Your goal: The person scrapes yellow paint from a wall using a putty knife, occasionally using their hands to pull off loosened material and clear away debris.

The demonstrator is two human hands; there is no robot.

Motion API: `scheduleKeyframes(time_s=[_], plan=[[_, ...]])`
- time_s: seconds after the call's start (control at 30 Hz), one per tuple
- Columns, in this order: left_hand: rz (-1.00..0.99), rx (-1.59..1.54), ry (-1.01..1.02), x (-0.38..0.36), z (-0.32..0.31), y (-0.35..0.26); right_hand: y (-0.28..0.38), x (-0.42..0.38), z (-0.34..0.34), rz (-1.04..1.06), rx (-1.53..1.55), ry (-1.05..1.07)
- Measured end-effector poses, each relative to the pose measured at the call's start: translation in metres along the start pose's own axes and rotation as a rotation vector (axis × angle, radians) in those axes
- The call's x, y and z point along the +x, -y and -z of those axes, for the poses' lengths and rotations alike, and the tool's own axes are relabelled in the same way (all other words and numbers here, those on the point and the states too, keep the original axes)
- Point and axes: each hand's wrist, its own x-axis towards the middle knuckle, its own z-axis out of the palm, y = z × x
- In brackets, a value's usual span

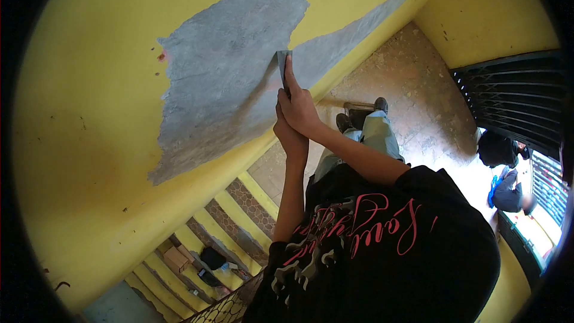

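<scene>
At 12 o'clock from R hand (301,109), putty knife (283,66) seemingly meets grey wall patch (230,54), long axis approx. 12–6; R hand's wrapped round it, nearer than L hand (291,140) at 6, whose hold's hidden, can't tell.

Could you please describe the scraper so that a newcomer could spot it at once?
On the yellow wall, find the large grey patch. In front, the right hand grips the flat scraper. Its straight top edge sets it apart from the ragged patch.
</scene>
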Motion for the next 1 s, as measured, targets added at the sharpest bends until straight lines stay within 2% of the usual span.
scheduleKeyframes(time_s=[0.17, 0.27, 0.33, 0.73, 1.0], plan=[[0.002, -0.062, -0.021, 0.003, 0.009, -0.012, 0.003, 0.002, -0.005, 0.036, 0.036, -0.054], [0.050, 0.062, 0.041, 0.007, 0.021, -0.024, 0.013, 0.003, -0.005, 0.008, 0.052, -0.071], [-0.080, 0.068, 0.018, 0.009, 0.023, -0.021, 0.014, 0.002, -0.007, -0.001, 0.047, -0.073], [0.007, 0.046, 0.015, 0.003, 0.018, -0.023, 0.010, 0.002, -0.001, 0.001, 0.023, -0.036], [-0.033, 0.043, 0.040, 0.005, 0.022, -0.024, 0.009, 0.005, -0.001, -0.034, 0.007, -0.038]])
